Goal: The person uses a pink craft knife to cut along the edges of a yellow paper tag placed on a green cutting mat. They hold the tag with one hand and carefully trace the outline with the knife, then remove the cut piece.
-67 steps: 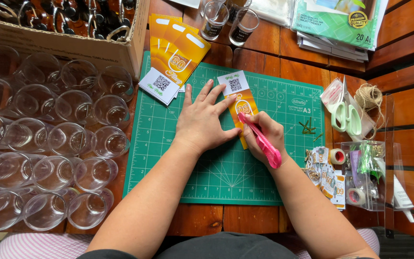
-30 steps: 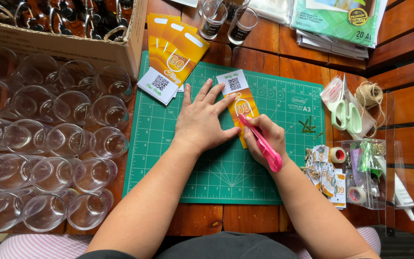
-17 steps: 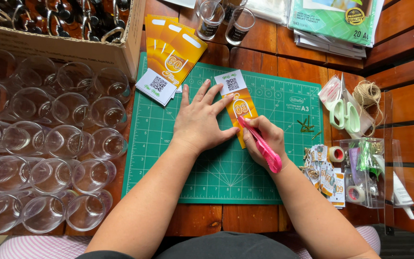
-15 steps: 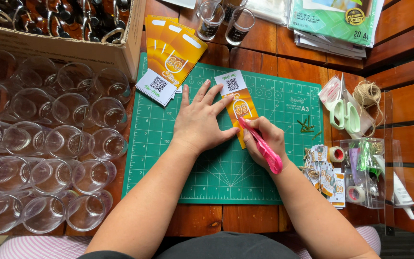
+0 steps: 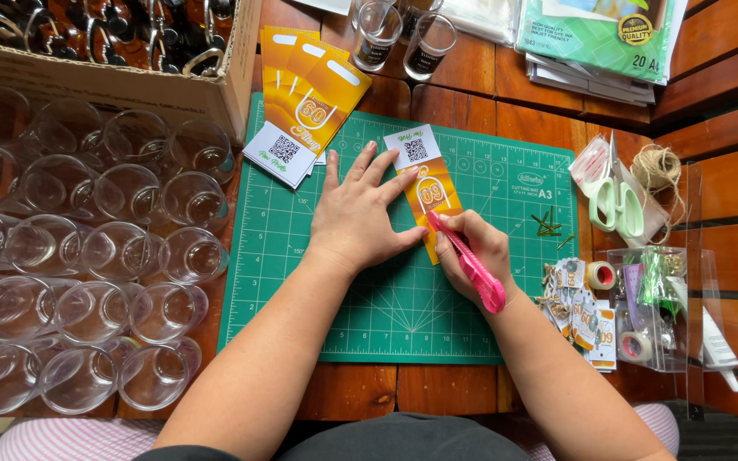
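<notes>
The person leans over a green cutting mat (image 5: 318,282) on the wooden table (image 5: 463,81). The left hand (image 5: 360,213) lies flat with fingers spread, pressing down the left edge of an orange and white paper tag (image 5: 427,183) that lies near the middle of the mat. The right hand (image 5: 471,252) is closed around a pink craft knife (image 5: 471,266), its tip touching the tag's lower part just beside the left thumb.

A fan of similar orange tags (image 5: 305,102) rests at the mat's upper left corner, partly over its edge. Left of the mat stand many clear glass cups (image 5: 121,248) in rows, with a cardboard box (image 5: 138,81) behind them. Two small glasses (image 5: 403,34) stand above the mat. To the right lie pale green scissors (image 5: 615,205), a ball of twine (image 5: 658,171), small rolls of tape (image 5: 601,275) and a heap of small cut stickers (image 5: 578,312).
</notes>
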